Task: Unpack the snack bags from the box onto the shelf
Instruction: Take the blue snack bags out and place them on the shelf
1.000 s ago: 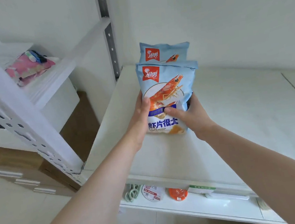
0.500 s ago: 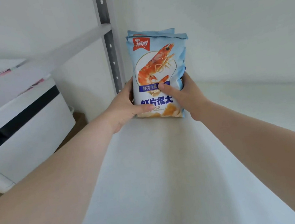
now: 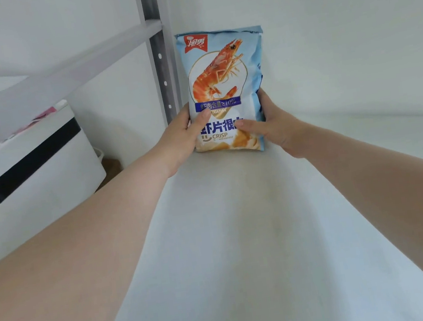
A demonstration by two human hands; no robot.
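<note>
Both hands grasp the blue prawn-crisp bag (image 3: 224, 87) upright at the shelf's (image 3: 243, 237) far left: left hand (image 3: 182, 137) on its left edge, right hand (image 3: 273, 127) opposite. A second bag possibly stands behind.

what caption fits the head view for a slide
Both hands, left and right, hold a shrimp crisp bag upright on the white shelf.
</note>
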